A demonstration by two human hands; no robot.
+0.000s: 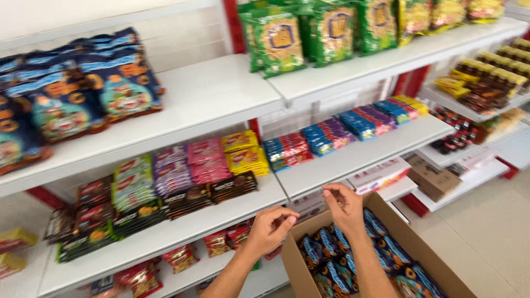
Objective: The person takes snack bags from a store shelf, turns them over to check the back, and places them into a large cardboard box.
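- Left hand [271, 225]: fingers curled, grasping nothing, just left of cardboard box [409, 238].
- Right hand [344, 207]: fingers bent, empty, above box's far rim.
- Blue snack packets [381, 255]: inside box.
- White shelves [353, 155]: stocked, behind.

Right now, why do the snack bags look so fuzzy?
Head view: blur smears the blue bags and green bags, so their print is unreadable; the left hand and right hand over the box look soft too; lighting is bright and even, shadows faint.
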